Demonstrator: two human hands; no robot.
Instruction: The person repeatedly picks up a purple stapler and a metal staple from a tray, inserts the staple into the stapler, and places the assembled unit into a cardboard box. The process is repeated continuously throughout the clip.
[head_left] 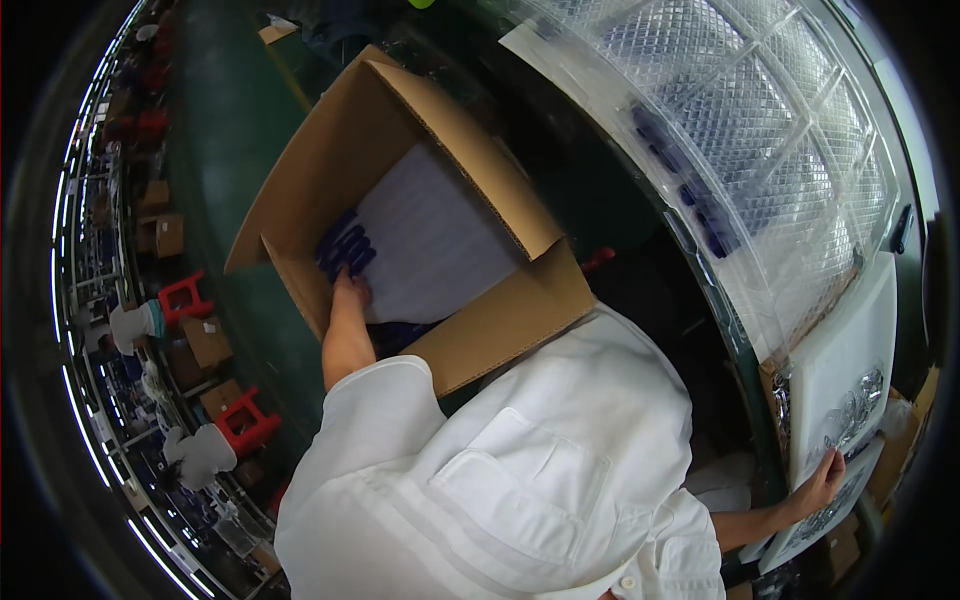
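Note:
My left hand (353,287) reaches into an open cardboard box (480,350). Its fingers close on a row of dark blue rounded pieces (345,247) near the box's left wall; part of the grip is hidden. Beside them a pale translucent sheet (445,230) covers much of the box's inside, and more dark blue shows under its near edge. Far to the right, my right hand (820,485) pinches the lower edge of a white tray (850,340) that carries shiny clear items (856,402).
Clear quilted plastic packaging (720,90) spreads over the bench at right, with dark blue pieces (690,190) along its edge. A second white tray (815,525) lies below the first. Red stools (245,422) and seated people (205,455) line the left, beyond a green floor (225,170).

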